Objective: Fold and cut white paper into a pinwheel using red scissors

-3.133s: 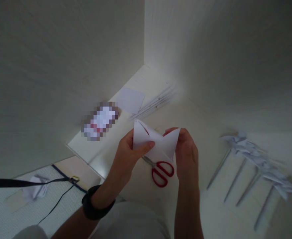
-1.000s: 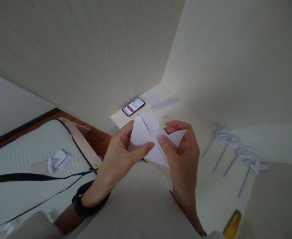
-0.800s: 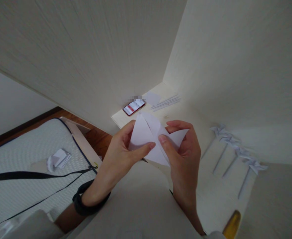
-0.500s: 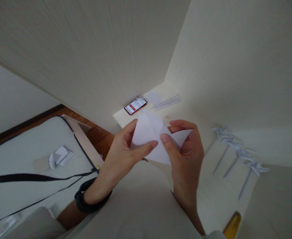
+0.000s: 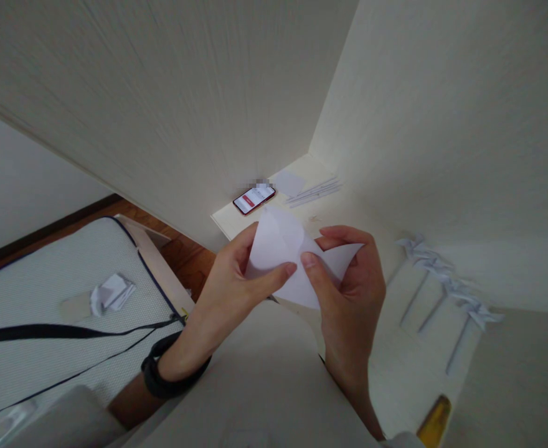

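Note:
Between my two hands, in front of my body, is a white sheet of paper (image 5: 281, 246) with creases and a cut or folded flap on its right side. My left hand (image 5: 236, 280) pinches the sheet's left part, thumb on top and fingers behind. With its thumb near the middle, my right hand (image 5: 349, 286) grips the right part, and a pointed paper corner curves up by its fingers. Fingertips behind the sheet are hidden. On the white tabletop to the right lie several paper pinwheels (image 5: 472, 311) on thin sticks.
Beyond the paper lie a lit phone (image 5: 254, 199), a white paper piece (image 5: 289, 183) and several thin paper sticks (image 5: 315, 191). A yellow object (image 5: 435, 423) is at lower right. To the left, a mattress (image 5: 59, 261) bears folded papers (image 5: 115, 291) and a black strap (image 5: 68, 331). Walls enclose the tabletop.
Almost nothing differs. My right hand and the paper corner beside it have shifted very slightly to the right; both hands keep their hold on the sheet.

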Tool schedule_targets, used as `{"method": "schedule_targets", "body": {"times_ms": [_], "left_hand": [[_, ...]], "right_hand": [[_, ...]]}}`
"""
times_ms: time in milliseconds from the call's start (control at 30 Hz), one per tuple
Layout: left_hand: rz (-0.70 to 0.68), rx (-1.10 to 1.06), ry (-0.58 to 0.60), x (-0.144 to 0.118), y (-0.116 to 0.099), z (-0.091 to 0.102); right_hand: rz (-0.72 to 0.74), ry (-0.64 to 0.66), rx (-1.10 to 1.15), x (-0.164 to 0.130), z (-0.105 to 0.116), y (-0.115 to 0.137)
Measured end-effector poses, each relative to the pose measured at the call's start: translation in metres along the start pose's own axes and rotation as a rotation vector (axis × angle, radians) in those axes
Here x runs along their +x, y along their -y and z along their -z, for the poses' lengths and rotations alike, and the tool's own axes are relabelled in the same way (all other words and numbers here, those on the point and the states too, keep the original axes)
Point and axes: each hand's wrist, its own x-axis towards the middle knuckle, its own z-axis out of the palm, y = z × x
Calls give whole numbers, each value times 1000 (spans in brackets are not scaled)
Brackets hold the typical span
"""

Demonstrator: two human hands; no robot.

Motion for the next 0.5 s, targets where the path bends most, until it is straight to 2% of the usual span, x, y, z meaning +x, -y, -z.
{"method": "schedule_targets", "body": {"times_ms": [133, 333, 500], "left_hand": [[4, -1, 14, 0, 0, 1], [6, -17, -31, 0, -2, -3], [15, -75, -31, 3, 1, -5]], "right_hand": [[1, 18, 37, -1, 1, 1], [-88, 118, 215, -1, 4, 1], [-89, 127, 240, 2, 9, -5]]}}
